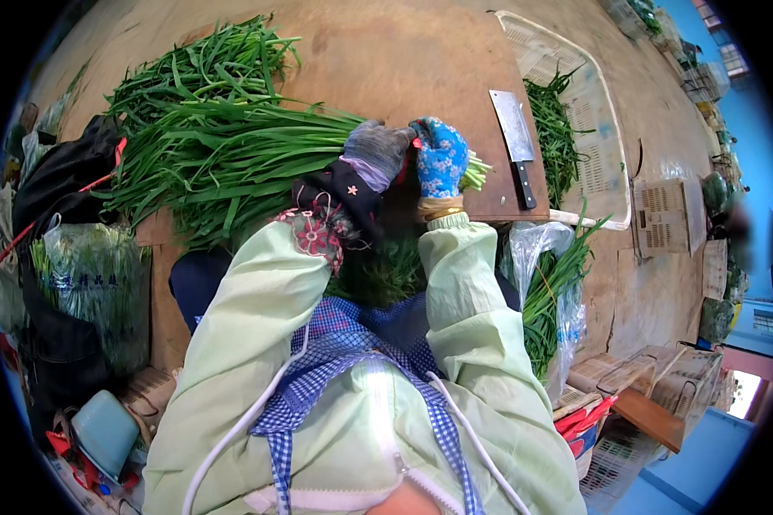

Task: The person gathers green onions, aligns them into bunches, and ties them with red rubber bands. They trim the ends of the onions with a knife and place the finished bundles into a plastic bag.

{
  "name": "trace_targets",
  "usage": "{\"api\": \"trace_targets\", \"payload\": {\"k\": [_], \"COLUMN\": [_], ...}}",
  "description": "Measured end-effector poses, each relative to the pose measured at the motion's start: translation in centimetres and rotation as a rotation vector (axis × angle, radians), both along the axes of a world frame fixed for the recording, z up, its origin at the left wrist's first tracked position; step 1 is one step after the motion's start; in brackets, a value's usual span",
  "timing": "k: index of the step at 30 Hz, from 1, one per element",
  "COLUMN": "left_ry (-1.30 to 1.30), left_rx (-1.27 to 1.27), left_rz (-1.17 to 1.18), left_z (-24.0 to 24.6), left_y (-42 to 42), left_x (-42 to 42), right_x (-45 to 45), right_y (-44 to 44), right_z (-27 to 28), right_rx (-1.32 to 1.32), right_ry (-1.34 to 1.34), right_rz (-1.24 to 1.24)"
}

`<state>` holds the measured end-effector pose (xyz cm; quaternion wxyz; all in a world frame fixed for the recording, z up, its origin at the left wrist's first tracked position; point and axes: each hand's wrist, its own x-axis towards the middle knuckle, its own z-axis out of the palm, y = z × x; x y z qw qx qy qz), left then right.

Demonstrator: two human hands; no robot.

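Note:
A long bunch of green garlic chives (pixel 251 145) lies across the wooden board (pixel 386 51), leaves to the left. My left hand (pixel 375 149), in a grey knit glove, is closed around the bunch near its stems. My right hand (pixel 439 154), in a blue floral glove, is curled over the stem end beside it. A small red strip (pixel 417 143) shows at my right fingertips, apparently pinched there. Pale cut stem ends (pixel 477 172) stick out past my right hand. To the right a cleaver (pixel 514 135) with a black handle lies flat on the board.
More chives (pixel 212 64) are heaped at the far left. A white plastic crate (pixel 609 129) with loose greens stands right of the board. Bagged chives are at the lower right (pixel 547 309) and left (pixel 90 290). A light-blue basin (pixel 105 425) sits lower left.

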<state>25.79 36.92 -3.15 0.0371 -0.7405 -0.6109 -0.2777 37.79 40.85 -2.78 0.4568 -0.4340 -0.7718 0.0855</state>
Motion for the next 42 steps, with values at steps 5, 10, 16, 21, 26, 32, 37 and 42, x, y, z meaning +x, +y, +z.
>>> {"api": "trace_targets", "payload": {"k": [5, 10, 16, 21, 26, 32, 37, 42], "left_ry": [-0.002, -0.017, -0.059, 0.055, 0.041, 0.008, 0.054, -0.032], "left_rx": [-0.054, 0.495, 0.133, 0.146, 0.199, 0.086, 0.093, 0.017], "left_rz": [0.016, -0.057, -0.046, -0.039, -0.046, -0.069, -0.037, -0.055], "left_z": [0.6, -0.8, -1.7, -2.2, -2.2, -2.2, 0.3, -0.8], "left_y": [0.9, 1.1, 0.2, 0.0, -0.2, 0.3, -0.1, -0.2], "left_x": [0.4, 0.4, -0.6, -0.3, -0.8, -0.8, 0.1, -0.1], "right_x": [0.0, 1.6, 0.4, 1.5, 1.5, 1.4, 1.5, 1.9], "right_y": [0.3, -0.3, -0.8, -1.9, -2.4, -2.6, -2.7, -3.2], "right_z": [-2.0, 0.2, -1.3, -1.0, 0.3, 0.0, -1.0, -1.0], "right_rx": [-0.259, -0.453, -0.414, -0.424, -0.268, -0.139, -0.091, -0.173], "right_ry": [0.281, 0.374, 0.401, 0.413, 0.307, 0.242, 0.198, 0.29], "right_rz": [0.02, 0.177, 0.097, 0.132, 0.169, 0.181, 0.194, 0.225]}}
